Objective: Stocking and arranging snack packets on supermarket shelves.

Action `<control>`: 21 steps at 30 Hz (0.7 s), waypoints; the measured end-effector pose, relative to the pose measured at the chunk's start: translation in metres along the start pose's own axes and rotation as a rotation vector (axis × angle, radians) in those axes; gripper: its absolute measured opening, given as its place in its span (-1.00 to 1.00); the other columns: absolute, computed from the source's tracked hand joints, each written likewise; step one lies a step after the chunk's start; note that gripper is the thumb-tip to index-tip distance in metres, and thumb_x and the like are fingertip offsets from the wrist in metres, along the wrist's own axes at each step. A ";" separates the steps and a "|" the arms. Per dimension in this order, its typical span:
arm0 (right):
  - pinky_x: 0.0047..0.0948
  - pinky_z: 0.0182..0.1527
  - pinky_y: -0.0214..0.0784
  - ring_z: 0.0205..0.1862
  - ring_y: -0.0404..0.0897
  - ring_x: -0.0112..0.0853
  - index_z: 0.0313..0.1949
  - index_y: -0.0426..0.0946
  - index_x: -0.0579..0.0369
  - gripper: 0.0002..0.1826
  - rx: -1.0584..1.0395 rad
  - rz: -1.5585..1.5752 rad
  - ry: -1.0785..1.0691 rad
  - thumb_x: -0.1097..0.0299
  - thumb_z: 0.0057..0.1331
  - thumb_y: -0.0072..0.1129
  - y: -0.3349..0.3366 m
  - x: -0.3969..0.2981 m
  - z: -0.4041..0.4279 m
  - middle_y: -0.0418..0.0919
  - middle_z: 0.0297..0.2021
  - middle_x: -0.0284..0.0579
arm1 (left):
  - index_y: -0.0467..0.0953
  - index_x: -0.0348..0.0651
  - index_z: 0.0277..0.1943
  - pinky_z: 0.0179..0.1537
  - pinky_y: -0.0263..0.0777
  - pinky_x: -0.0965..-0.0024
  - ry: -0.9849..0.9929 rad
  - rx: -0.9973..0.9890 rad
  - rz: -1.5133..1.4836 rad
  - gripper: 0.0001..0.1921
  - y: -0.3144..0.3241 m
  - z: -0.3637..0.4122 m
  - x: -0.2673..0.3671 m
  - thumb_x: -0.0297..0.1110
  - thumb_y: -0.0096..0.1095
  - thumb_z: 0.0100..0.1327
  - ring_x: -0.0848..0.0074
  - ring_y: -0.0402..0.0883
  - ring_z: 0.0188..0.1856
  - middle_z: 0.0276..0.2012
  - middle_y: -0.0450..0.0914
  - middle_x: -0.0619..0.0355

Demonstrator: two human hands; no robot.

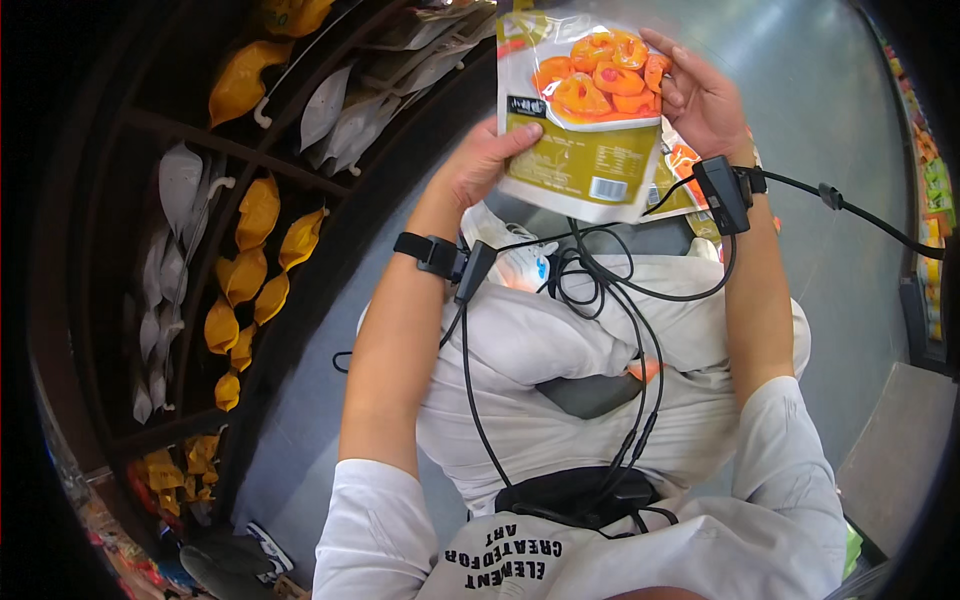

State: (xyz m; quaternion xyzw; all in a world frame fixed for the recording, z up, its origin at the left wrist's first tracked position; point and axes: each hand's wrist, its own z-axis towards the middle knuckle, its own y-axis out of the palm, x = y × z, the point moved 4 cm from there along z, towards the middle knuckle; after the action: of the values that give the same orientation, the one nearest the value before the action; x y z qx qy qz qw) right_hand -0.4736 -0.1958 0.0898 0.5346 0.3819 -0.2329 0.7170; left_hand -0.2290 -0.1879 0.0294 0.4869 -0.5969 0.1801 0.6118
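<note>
A flat plastic food pouch (577,161), olive and clear with a picture of orange ring-shaped food, is held up in front of me. My left hand (487,157) grips its left edge, thumb on the printed face and fingers hidden behind. At the upper right edge, my right hand (705,97) has its fingers against the pouch, partly hidden by it. Below my right wrist, a similar pouch (684,161) shows partly behind the held one. Part of another olive pouch (701,223) is visible under that.
Dark shelving (292,172) on the left carries yellow pouches (244,274) and silver pouches (180,195) on hooks. Black cables (592,274) loop over my lap between wrist-worn devices and a black waist pouch (574,495). Grey floor (840,225) runs toward stocked shelves (934,180) at right.
</note>
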 end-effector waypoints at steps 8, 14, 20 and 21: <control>-0.55 -0.15 0.30 -0.27 0.38 -0.54 0.19 0.19 0.15 -0.52 0.150 0.089 0.020 0.23 0.34 -0.07 -0.036 0.023 0.006 0.37 -0.01 -0.16 | 0.41 -0.27 0.00 -0.07 0.48 0.38 -0.119 0.171 -0.176 -0.61 0.013 0.004 -0.018 -0.10 0.02 0.34 0.48 0.58 -0.09 -0.08 0.56 0.08; -0.33 0.11 0.23 0.06 0.39 -0.35 0.20 0.19 0.09 -0.45 0.354 0.035 0.333 0.08 0.32 -0.02 -0.033 0.066 0.000 0.35 0.12 -0.09 | 0.38 -0.33 0.01 -0.05 0.47 0.38 0.045 0.260 -0.263 -0.61 0.000 0.015 -0.009 -0.14 -0.13 0.40 0.42 0.58 -0.09 -0.07 0.55 0.04; -0.13 0.23 0.11 0.18 0.31 -0.26 0.20 0.18 0.15 -0.45 0.199 0.398 0.255 0.11 0.33 -0.02 0.013 0.103 0.000 0.34 0.14 -0.04 | 0.35 -0.34 0.04 -0.03 0.45 0.37 0.104 0.391 -0.368 -0.59 -0.018 0.018 -0.012 -0.12 -0.21 0.42 0.40 0.57 -0.09 -0.05 0.53 0.03; -0.07 0.27 0.04 0.21 0.27 -0.18 0.21 0.14 0.13 -0.42 0.241 0.363 0.241 0.09 0.31 0.00 0.019 0.106 -0.001 0.28 0.18 -0.02 | 0.36 -0.33 0.03 -0.05 0.44 0.37 0.146 0.441 -0.413 -0.61 -0.020 0.021 -0.009 -0.14 -0.20 0.42 0.40 0.57 -0.11 -0.07 0.53 0.04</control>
State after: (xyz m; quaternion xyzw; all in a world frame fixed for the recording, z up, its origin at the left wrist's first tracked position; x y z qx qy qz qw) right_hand -0.3963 -0.1807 0.0162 0.7000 0.3319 -0.0783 0.6275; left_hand -0.2267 -0.2111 0.0096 0.7046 -0.3864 0.2114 0.5563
